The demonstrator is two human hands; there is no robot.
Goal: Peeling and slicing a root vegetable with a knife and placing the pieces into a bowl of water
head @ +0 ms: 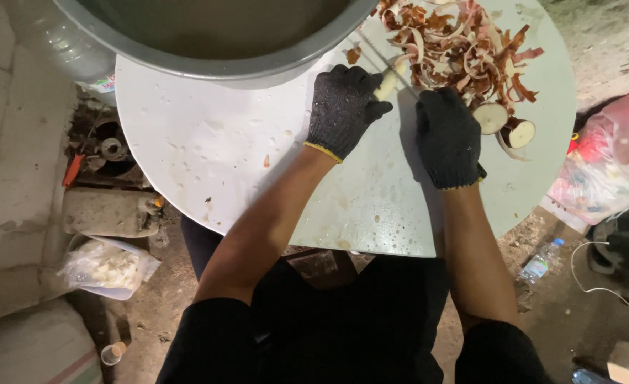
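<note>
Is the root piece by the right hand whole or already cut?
Cut: the root piece beside the right hand shows a flat, pale cross-section face.

A round white worktop (208, 149) is standing over a bare dirt floor (172, 313), catching bright light from above. Pale concrete blocks (1, 178) are lining one side, a clear plastic bottle (540, 262) is lying on the ground, and a pink plastic bag (610, 163) is slumping nearby.
</note>
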